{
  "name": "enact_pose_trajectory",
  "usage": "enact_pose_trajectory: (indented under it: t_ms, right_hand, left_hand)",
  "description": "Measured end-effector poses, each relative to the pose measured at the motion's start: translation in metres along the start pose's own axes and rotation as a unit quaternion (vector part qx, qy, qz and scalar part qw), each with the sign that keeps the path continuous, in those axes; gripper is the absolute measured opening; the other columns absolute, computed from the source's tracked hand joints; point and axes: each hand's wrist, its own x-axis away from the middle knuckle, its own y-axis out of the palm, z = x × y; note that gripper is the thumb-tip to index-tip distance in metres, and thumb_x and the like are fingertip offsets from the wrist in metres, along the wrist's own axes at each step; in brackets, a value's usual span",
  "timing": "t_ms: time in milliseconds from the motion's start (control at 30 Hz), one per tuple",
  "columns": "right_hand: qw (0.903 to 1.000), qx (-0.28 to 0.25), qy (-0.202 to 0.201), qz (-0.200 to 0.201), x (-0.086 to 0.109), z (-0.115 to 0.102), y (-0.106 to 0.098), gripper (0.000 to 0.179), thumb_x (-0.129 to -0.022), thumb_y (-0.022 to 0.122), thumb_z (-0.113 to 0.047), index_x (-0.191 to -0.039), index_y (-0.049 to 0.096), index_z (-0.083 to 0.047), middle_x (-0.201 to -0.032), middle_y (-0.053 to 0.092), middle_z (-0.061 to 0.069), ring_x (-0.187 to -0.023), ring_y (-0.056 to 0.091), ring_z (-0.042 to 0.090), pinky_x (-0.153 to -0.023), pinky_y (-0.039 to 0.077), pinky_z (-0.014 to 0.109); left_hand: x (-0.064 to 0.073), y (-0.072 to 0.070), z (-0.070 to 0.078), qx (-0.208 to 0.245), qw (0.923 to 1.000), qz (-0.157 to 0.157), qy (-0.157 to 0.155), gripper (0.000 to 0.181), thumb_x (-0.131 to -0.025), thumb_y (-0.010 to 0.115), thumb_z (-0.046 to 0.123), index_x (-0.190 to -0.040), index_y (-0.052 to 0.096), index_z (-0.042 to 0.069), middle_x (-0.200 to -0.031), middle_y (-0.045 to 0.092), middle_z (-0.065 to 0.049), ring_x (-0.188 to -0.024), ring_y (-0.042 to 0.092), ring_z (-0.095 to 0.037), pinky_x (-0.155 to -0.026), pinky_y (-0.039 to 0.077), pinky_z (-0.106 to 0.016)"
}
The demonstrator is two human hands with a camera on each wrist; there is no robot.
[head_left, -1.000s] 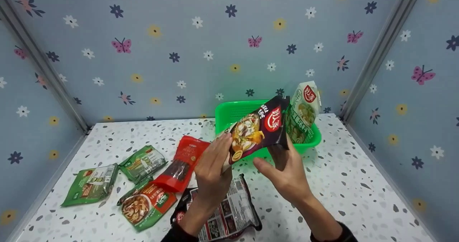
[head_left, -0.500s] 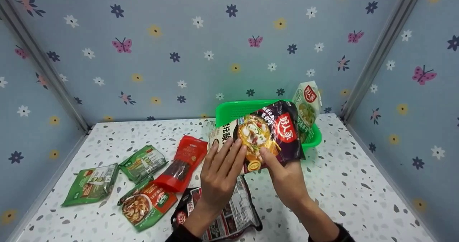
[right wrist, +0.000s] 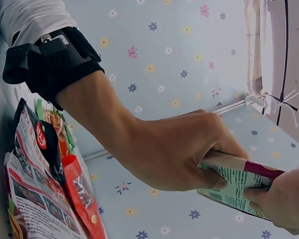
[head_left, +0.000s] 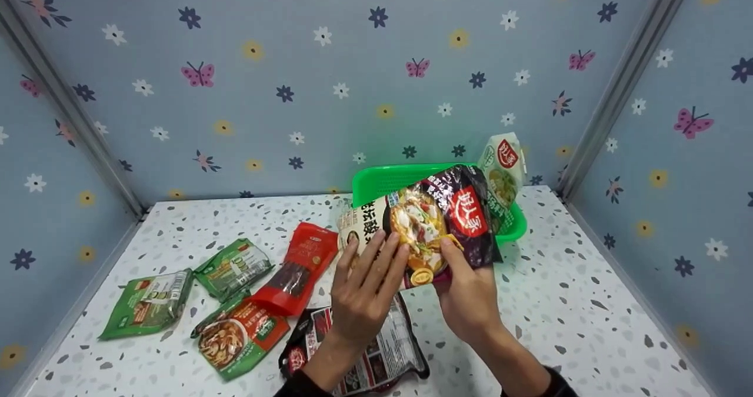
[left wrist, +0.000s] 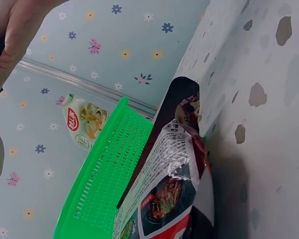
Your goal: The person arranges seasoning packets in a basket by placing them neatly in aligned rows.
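A purple-and-cream seasoning packet (head_left: 419, 223) with a fish dish printed on it is held up, tilted, in front of the green basket (head_left: 382, 180). My left hand (head_left: 363, 294) grips its left part, fingers lying over the front; in the right wrist view, the left thumb presses the packet's back. My right hand (head_left: 470, 300) holds the lower right part, thumb on the front and fingers behind. The right wrist view shows both hands on the packet (right wrist: 231, 181), its green-white printed back visible. Inside the basket stands a pale green packet (head_left: 503, 173), partly hidden.
Below the hands lies a large black-edged packet (head_left: 385, 350), back up. To its left are a red packet (head_left: 297, 267), an orange-and-green packet (head_left: 241, 338) and two green packets (head_left: 235, 267) on the speckled tabletop (head_left: 565, 309). Flowered walls (head_left: 353, 62) enclose the table.
The seasoning packet has turned its front more toward the head camera and come slightly lower. My right thumb has moved onto its front. Over the last half second, little has moved.
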Motion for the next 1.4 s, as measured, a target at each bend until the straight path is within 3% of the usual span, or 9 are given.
enact_pose_trajectory:
  t_ms: [333,533,700,800,933,1067,1200,1300,1400]
  right_hand:
    - [0.9988,-0.019,-0.004,0.046,-0.002,0.004,0.004,0.051,-0.120,0.046,-0.009,-0.169,0.033,-0.012,-0.157,0.057,0.011,-0.143,0.065,0.023,-0.119,0.061,0.040]
    - [0.9981,-0.024,-0.024,0.050,-0.001,0.006,0.005,0.050,-0.120,0.047,-0.010,-0.168,0.034,-0.013,-0.159,0.056,0.011,-0.146,0.064,0.023,-0.119,0.061,0.041]
    - [0.9972,-0.026,-0.047,0.051,-0.001,0.006,0.004,0.049,-0.120,0.046,-0.009,-0.168,0.035,-0.012,-0.158,0.058,0.009,-0.145,0.064,0.021,-0.118,0.062,0.040]
    - [0.9970,-0.023,-0.061,0.041,-0.003,0.006,0.001,0.049,-0.121,0.046,-0.011,-0.168,0.035,-0.012,-0.156,0.058,0.009,-0.144,0.065,0.021,-0.117,0.063,0.040]
    - [0.9963,-0.017,-0.078,0.033,-0.007,0.003,-0.003,0.048,-0.121,0.047,-0.014,-0.168,0.035,-0.014,-0.157,0.057,0.009,-0.143,0.065,0.023,-0.115,0.064,0.041]
    - [0.9936,-0.020,-0.102,0.044,-0.013,-0.001,-0.008,0.048,-0.121,0.045,-0.012,-0.168,0.035,-0.019,-0.156,0.058,0.010,-0.142,0.066,0.025,-0.113,0.066,0.045]
    - [0.9880,-0.028,-0.127,0.083,-0.022,-0.009,-0.015,0.047,-0.121,0.046,-0.011,-0.166,0.039,-0.018,-0.153,0.061,0.010,-0.139,0.068,0.025,-0.111,0.066,0.045]
    - [0.9823,-0.030,-0.147,0.112,-0.030,-0.014,-0.021,0.047,-0.120,0.047,-0.010,-0.166,0.040,-0.018,-0.152,0.060,0.010,-0.138,0.068,0.025,-0.111,0.066,0.042]
    - [0.9775,-0.031,-0.161,0.134,-0.036,-0.019,-0.027,0.048,-0.120,0.047,-0.010,-0.166,0.041,-0.019,-0.153,0.060,0.011,-0.138,0.067,0.025,-0.111,0.066,0.041]
  left_hand:
    - [0.001,0.001,-0.001,0.003,1.0000,-0.003,-0.001,0.030,-0.107,0.072,0.004,-0.134,0.083,0.009,-0.137,0.083,-0.012,-0.122,0.082,-0.031,-0.109,0.060,-0.056]
    - [0.003,0.002,0.002,0.012,0.9998,-0.014,-0.012,0.031,-0.109,0.069,0.006,-0.138,0.081,0.008,-0.140,0.081,-0.012,-0.126,0.080,-0.033,-0.118,0.057,-0.056]
    - [0.008,0.005,0.009,0.039,0.9976,-0.040,-0.039,0.037,-0.117,0.059,0.023,-0.146,0.075,0.006,-0.147,0.078,-0.014,-0.133,0.075,-0.039,-0.134,0.045,-0.053]
    - [0.010,0.006,0.012,0.060,0.9946,-0.069,-0.048,0.046,-0.111,0.067,0.030,-0.150,0.071,0.005,-0.152,0.074,-0.015,-0.139,0.071,-0.040,-0.137,0.041,-0.054]
    - [0.011,0.007,0.012,0.090,0.9889,-0.101,-0.061,0.069,-0.093,0.086,0.035,-0.153,0.068,0.006,-0.157,0.070,-0.017,-0.147,0.065,-0.040,-0.135,0.040,-0.055]
    - [0.015,0.006,0.010,0.135,0.9796,-0.108,-0.102,0.081,-0.087,0.089,0.038,-0.155,0.063,0.002,-0.161,0.065,-0.020,-0.159,0.055,-0.037,-0.141,0.034,-0.049]
    - [0.017,0.008,0.005,0.164,0.9656,-0.121,-0.161,0.072,-0.095,0.077,0.033,-0.156,0.060,0.001,-0.166,0.060,-0.020,-0.165,0.048,-0.035,-0.146,0.022,-0.043]
    - [0.020,0.011,-0.002,0.164,0.9544,-0.150,-0.199,0.065,-0.098,0.073,0.029,-0.156,0.060,0.003,-0.168,0.059,-0.017,-0.162,0.051,-0.037,-0.143,0.031,-0.047]
    - [0.024,0.013,-0.011,0.173,0.9337,-0.209,-0.234,0.060,-0.100,0.073,0.027,-0.155,0.062,0.006,-0.170,0.057,-0.016,-0.161,0.050,-0.041,-0.136,0.041,-0.059]
